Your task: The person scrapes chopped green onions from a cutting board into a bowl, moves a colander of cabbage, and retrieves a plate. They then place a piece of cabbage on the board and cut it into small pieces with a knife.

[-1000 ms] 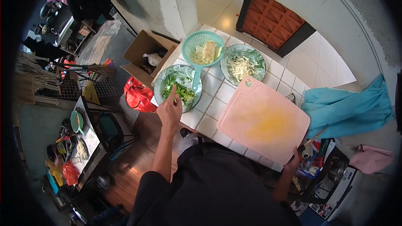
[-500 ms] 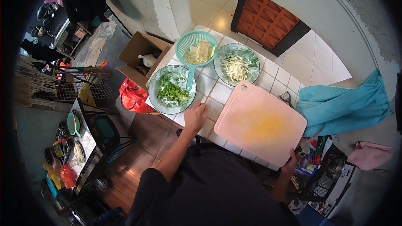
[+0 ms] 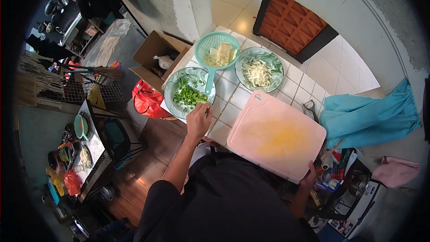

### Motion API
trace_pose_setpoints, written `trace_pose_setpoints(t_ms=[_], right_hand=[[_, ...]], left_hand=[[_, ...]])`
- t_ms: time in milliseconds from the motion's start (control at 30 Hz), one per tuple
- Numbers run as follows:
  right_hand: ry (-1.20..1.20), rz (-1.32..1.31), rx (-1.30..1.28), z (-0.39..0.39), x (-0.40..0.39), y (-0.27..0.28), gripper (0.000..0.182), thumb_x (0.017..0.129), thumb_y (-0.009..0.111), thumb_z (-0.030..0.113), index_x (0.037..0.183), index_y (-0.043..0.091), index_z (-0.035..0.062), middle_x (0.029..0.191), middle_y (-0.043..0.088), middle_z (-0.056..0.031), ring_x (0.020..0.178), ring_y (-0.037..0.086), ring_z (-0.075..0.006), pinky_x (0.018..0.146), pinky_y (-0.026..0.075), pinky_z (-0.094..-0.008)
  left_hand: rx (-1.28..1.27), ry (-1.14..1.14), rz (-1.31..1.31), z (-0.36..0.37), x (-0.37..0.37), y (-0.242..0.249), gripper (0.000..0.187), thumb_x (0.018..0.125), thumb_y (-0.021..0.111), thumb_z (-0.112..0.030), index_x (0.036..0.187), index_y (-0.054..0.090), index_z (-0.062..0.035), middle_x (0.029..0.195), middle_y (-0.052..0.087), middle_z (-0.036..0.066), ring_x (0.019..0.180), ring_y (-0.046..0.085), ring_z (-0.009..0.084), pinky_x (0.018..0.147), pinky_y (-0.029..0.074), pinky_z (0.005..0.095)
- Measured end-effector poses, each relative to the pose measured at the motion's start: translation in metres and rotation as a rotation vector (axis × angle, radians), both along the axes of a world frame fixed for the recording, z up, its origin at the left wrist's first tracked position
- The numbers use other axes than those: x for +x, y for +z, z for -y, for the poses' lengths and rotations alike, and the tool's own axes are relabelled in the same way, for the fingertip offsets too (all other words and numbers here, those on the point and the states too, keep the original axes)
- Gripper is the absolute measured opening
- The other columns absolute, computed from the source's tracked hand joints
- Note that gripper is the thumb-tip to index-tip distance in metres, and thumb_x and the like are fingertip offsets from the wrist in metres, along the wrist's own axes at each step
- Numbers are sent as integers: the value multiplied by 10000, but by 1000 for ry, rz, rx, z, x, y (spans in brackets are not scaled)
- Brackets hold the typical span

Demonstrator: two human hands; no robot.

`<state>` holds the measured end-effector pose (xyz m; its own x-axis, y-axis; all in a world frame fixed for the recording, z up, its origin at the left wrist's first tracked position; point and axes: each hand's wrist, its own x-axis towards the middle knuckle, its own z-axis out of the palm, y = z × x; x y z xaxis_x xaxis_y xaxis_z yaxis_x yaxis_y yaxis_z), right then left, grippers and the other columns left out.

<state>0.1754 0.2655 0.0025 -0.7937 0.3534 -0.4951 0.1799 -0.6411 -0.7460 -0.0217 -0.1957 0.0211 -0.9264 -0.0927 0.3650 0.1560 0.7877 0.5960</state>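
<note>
Home kitchen, by the look of it: pans [image 3: 52,5] at upper left, and a white-tiled counter [image 3: 225,85] with a pink board [image 3: 277,136], a colander [image 3: 205,41] and chopped greens [image 3: 187,93] in a bowl [image 3: 170,85]. Lived-in rather than commercial: patchy wall [image 3: 180,0], broom [image 3: 105,71], cardboard box [image 3: 148,56], blue cloth [image 3: 369,116], and a second table [image 3: 97,148] crowded with dishes and bags.

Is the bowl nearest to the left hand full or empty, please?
Partly full: chopped greens lie inside the bowl, but much of its inner surface shows bare around them.
</note>
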Motion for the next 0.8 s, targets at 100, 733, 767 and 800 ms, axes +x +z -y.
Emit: trace_pose_setpoints(t_ms=[100, 733, 767, 800], right_hand=[[-1, 31, 27, -4, 4, -7, 525, 934, 630, 170, 1380, 458, -46, 1324, 568, -168, 1206, 565, -306, 1037, 441, -437], [28, 41, 1, -2, 17, -27, 527, 904, 637, 87, 1386, 448, -13, 1272, 587, -147, 1166, 587, -293, 1009, 470, -426], [36, 34, 11, 0, 16, -25, 519, 904, 636, 83, 1379, 450, -16, 1263, 589, -148, 1160, 590, -294, 1002, 475, -424], [45, 27, 20, 4, 14, -21, 512, 903, 635, 79, 1371, 452, -19, 1255, 591, -149, 1154, 593, -295, 994, 480, -423]], left_hand=[[-112, -119, 159, 2, 10, -6, 96, 869, 685, -174, 895, 674, -82, 807, 649, 94, 675, 657, 323, 567, 506, 413], [-228, -225, 265, -28, 2, -38, 151, 952, 556, -182, 880, 549, -49, 687, 658, 167, 586, 653, 360, 522, 504, 462], [-226, -231, 279, -28, 2, -38, 164, 965, 548, -197, 894, 543, -49, 684, 658, 167, 581, 652, 358, 516, 502, 461], [-224, -237, 292, -28, 3, -38, 177, 978, 540, -212, 908, 537, -50, 680, 657, 167, 576, 651, 356, 510, 500, 459]])
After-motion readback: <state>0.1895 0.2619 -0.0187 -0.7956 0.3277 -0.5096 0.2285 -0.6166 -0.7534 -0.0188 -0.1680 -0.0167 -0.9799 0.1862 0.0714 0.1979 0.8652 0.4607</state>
